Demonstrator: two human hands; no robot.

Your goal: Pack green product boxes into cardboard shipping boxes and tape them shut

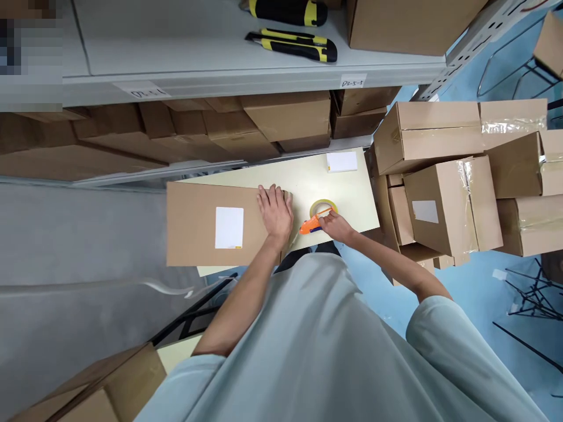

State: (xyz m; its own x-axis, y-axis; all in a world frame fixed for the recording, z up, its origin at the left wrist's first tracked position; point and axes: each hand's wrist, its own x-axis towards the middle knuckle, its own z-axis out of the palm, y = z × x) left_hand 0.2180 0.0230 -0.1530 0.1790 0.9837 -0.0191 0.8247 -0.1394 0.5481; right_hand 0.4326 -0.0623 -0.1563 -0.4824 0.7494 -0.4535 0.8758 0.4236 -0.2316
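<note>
A stockroom or packing area: labelled metal shelving (264,83), stacked cardboard boxes (453,202), two utility knives (294,45).

Matt cardboard on the carton (191,225), centre-left; smooth tabletop (356,202); plastic-looking orange tool (309,225) mid-frame; glossy tape (514,126) glinting upper right; smooth metal shelf (176,38) up top; soft, matt cloth shirt (316,334) below!

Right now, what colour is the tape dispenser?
The tape dispenser is orange with some blue, best seen in the head view.

The shirt (325,346) is loose, plain and pale blue-green, with wide short sleeves (433,325); the left hand (277,215) and right hand (336,226) are bare.
</note>
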